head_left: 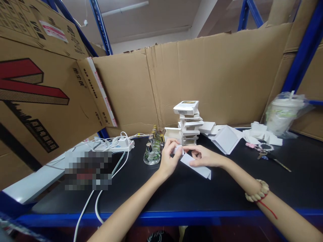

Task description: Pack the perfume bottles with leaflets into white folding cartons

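My left hand is closed on the near end of a small white folded card, thumb in front. My right hand pinches a longer white card strip, folded along its length and slanting down to the right. Whether the two white parts are one piece of card is hidden by my fingers. Just left of my left hand stand several glass bottles with gold and silver caps. Behind my hands rises a stack of small white boxes, some with open flaps.
Folded white cards lie right of the stack, with crumpled white paper, keys and a lidded cup further right. A power strip with white cables sits left. Cardboard walls enclose the black table.
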Tool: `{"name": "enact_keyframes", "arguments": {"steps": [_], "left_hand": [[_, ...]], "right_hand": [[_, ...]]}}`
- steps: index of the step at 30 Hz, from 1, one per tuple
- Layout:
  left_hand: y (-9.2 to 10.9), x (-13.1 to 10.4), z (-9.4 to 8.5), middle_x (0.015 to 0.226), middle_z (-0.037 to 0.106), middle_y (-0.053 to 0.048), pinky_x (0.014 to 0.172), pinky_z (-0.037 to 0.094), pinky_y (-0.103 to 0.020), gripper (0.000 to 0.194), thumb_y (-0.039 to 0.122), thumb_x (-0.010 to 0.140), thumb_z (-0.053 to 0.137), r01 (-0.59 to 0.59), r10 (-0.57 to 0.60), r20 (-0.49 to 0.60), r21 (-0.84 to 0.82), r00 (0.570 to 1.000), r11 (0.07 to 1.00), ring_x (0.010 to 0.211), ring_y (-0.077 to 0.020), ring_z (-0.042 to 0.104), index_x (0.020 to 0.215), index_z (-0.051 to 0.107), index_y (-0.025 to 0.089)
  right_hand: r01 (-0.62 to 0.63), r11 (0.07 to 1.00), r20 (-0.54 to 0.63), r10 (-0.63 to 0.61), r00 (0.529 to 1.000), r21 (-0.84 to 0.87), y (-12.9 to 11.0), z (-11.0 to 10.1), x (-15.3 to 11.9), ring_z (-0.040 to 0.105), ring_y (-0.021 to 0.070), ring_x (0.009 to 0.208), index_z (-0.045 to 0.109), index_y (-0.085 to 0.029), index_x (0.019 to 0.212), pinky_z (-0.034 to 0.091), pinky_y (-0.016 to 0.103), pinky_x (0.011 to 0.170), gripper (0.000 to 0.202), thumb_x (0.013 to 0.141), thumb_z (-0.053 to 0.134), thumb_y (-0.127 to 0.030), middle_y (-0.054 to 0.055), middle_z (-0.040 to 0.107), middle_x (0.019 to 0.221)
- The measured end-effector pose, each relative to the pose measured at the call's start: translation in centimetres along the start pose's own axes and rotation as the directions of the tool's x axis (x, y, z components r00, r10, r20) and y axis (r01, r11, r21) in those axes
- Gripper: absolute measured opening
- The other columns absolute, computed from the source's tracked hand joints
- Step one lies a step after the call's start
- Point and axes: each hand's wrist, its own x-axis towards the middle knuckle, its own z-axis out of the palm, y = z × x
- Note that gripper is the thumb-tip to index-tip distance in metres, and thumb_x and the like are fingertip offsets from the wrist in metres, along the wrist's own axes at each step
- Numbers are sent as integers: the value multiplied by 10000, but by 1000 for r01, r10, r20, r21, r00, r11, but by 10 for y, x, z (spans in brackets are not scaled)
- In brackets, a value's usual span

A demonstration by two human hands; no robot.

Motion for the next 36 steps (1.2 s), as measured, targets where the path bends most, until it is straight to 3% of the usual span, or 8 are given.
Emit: {"name": "enact_keyframes", "arguments": {"steps": [10, 15, 20, 24, 30, 36], "left_hand": [[-1, -1, 1, 794, 487, -56, 685, 426, -296, 521, 622, 801, 295, -40, 40, -73, 6, 997, 999, 785, -180, 474, 529, 402, 190], [0, -1, 1, 795, 477, -56, 598, 424, -271, 522, 602, 809, 317, -42, 40, -71, -22, 997, 999, 753, -171, 478, 516, 414, 182], [0, -1, 1, 801, 461, -53, 583, 412, -255, 528, 612, 800, 335, -28, 26, -57, -45, 998, 999, 744, -159, 466, 516, 422, 176], [0, 0, 1, 789, 455, -47, 594, 408, -256, 502, 595, 804, 339, -22, 19, -55, -47, 998, 999, 738, -158, 459, 536, 421, 178], [-1, 0, 2, 776, 442, -36, 586, 406, -249, 454, 580, 788, 368, -9, 7, -47, -46, 999, 999, 725, -152, 443, 563, 393, 186], [-4, -1, 1, 846, 469, -51, 556, 414, -240, 352, 528, 803, 377, -71, 70, -58, -17, 996, 997, 764, -164, 469, 767, 487, 196]], "right_hand": [[72, 996, 29, -73, 997, 51, 5, -4, 0, 485, 120, 697, 556, -174, 1184, 409, 249, 605, 593, 719, 556, -541, 52, 598, 958], [47, 998, 41, -48, 998, 40, 6, -4, 0, 509, 138, 716, 585, -169, 1147, 422, 268, 632, 564, 710, 577, -525, 47, 605, 923], [22, 998, 40, -24, 999, 56, 4, -3, 1, 465, 99, 645, 590, -162, 1126, 386, 231, 555, 549, 680, 617, -483, 47, 591, 950], [-66, 991, 59, 59, 997, 120, 2, -1, 0, 409, 52, 572, 474, -197, 1245, 333, 190, 475, 662, 649, 661, -413, 51, 570, 1003], [-144, 974, 96, 129, 987, 172, 4, 4, -3, 405, 42, 564, 290, -210, 1357, 352, 178, 486, 898, 586, 733, -330, 19, 577, 912], [-120, 983, 102, 107, 989, 138, 2, 3, -4, 437, 47, 583, 358, -220, 1316, 383, 184, 480, 847, 572, 744, -341, 47, 558, 1024]]}}
